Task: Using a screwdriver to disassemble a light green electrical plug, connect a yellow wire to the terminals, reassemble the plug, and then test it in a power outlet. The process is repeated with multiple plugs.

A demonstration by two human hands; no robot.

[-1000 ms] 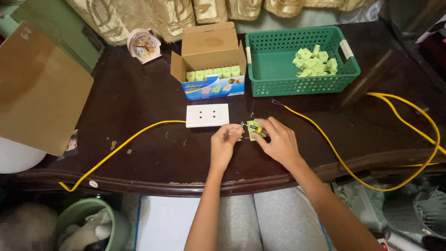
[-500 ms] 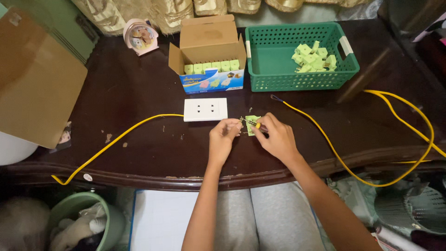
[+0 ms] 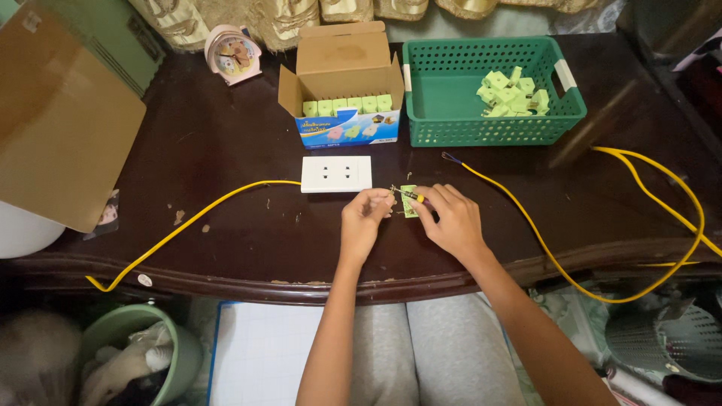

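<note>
Both hands meet at table's front edge, just below white socket plate [image 3: 336, 174]. Right hand [image 3: 449, 220] curled, fingers pinching small screwdriver [image 3: 408, 195]: long axis near-horizontal, tip pointing left, yellow handle end right. Green part [image 3: 408, 203] beneath it on dark table [image 3: 226, 150]. Left hand [image 3: 364, 220] loosely curled, fingertips at tip; grip unclear. Yellow cable [image 3: 526, 218] trails right.

A dark, glossy wooden table [image 3: 226, 150] with a curved, chipped front edge spans the area under the hands. Beyond the hands, patterned gold curtains [image 3: 248, 19] hang along the table's far edge. Below and left of the hands, a green bucket [image 3: 120, 331] stands on the floor beside a pale tiled surface [image 3: 259, 353].
</note>
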